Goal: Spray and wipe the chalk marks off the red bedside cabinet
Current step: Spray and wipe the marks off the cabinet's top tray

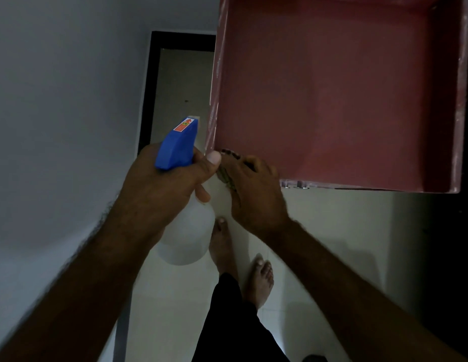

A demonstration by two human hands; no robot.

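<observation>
My left hand (165, 184) is wrapped round the neck of the spray bottle (187, 231), thumb raised beside its blue trigger head, nozzle aimed away from me. Just right of that grip, my right hand (256, 194) curls its fingers on a bunched cloth (225, 177) at the near left corner of the red bedside cabinet (332, 100). Pale chalk smears (214, 111) run along the edge beyond the cloth. I'd press it flat and drag along that edge.

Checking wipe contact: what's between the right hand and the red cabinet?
A bunched cloth, gripped by the right hand at the near left corner of the red cabinet. Head view; mostly hidden under the hand.
</observation>
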